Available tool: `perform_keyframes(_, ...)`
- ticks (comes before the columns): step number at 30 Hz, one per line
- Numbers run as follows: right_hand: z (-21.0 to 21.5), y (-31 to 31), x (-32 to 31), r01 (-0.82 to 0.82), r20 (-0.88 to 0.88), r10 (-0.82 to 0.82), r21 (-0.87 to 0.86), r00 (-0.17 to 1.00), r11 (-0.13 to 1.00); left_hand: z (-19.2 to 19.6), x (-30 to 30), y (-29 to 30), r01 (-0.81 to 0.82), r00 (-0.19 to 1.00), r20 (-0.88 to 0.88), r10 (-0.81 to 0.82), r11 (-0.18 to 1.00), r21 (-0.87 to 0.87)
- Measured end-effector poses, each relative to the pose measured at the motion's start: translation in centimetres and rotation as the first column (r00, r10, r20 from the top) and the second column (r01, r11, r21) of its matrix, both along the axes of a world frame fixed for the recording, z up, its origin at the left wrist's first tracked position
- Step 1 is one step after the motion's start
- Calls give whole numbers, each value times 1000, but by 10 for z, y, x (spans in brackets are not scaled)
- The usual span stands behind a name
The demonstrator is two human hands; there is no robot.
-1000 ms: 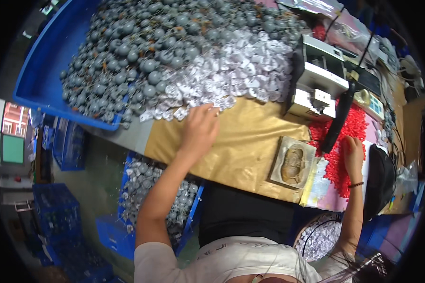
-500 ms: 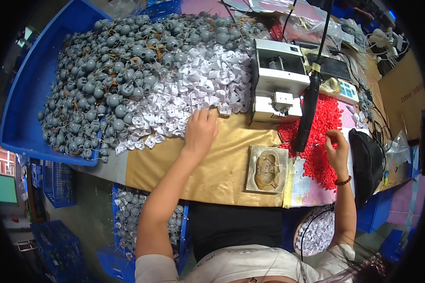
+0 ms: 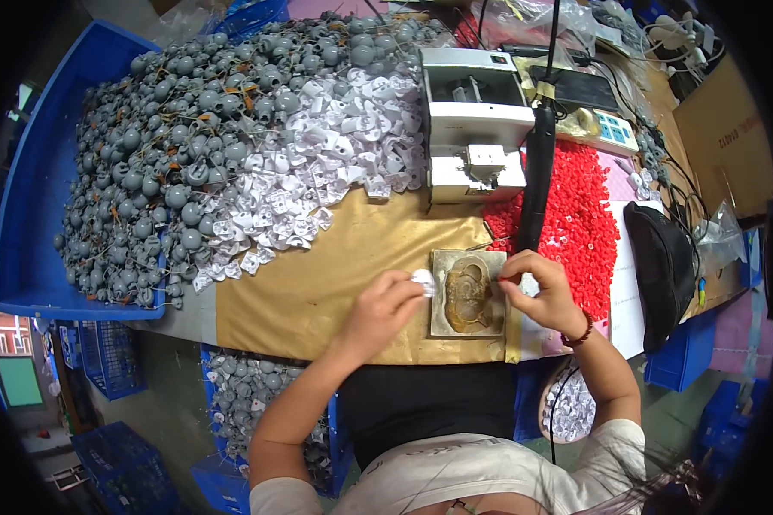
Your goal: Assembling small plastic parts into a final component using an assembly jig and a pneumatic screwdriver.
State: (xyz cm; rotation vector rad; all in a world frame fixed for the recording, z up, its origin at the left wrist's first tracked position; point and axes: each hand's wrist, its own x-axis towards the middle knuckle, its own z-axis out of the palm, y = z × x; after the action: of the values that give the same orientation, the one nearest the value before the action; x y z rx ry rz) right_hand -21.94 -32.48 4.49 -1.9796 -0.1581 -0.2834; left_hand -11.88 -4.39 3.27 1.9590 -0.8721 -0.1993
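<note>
My left hand (image 3: pixel 376 314) is closed on a small white plastic part (image 3: pixel 424 281), held by the fingertips at the left edge of a square metal block (image 3: pixel 441 324). The block has an oval, brownish recess in its top. Over its right edge, my right hand (image 3: pixel 544 293) pinches a small red plastic piece (image 3: pixel 503 279), mostly covered by the fingers. Beyond the right hand spreads a heap of red plastic pieces (image 3: pixel 582 219). A heap of similar white parts (image 3: pixel 318 163) lies farther off to the left.
Grey ball-shaped parts with wires (image 3: pixel 180 137) fill the far left beside a blue bin (image 3: pixel 39 206). A white and grey machine (image 3: pixel 477 129) stands behind the block, with a black rod-like tool (image 3: pixel 537 180) hanging beside it. At right lies a black pouch (image 3: pixel 660 275).
My left hand has come from the white heap toward the block, bringing a white part. My right hand has moved left from the red heap to the block with a red piece.
</note>
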Motion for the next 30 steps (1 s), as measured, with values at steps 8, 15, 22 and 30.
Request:
perform_keyframes(8, -6, 9, 7, -34, 161, 48, -87, 986, 996, -3, -11, -57, 140, 983, 94, -158, 975, 173)
perform_keyframes(15, -22, 21, 21, -54, 291, 211, -467, 933, 882, -6, -6, -63, 104, 991, 56, -123, 958, 268)
perform_keyframes(22, -26, 19, 15, -55, 225, 248, -627, 942, 777, 21, 61, -49, 58, 995, -87, -46, 988, 143)
perform_keyframes(30, -27, 23, 15, -43, 198, 160, -494, 967, 869, 56, 266, -105, -272, 776, 567, 278, 957, -98)
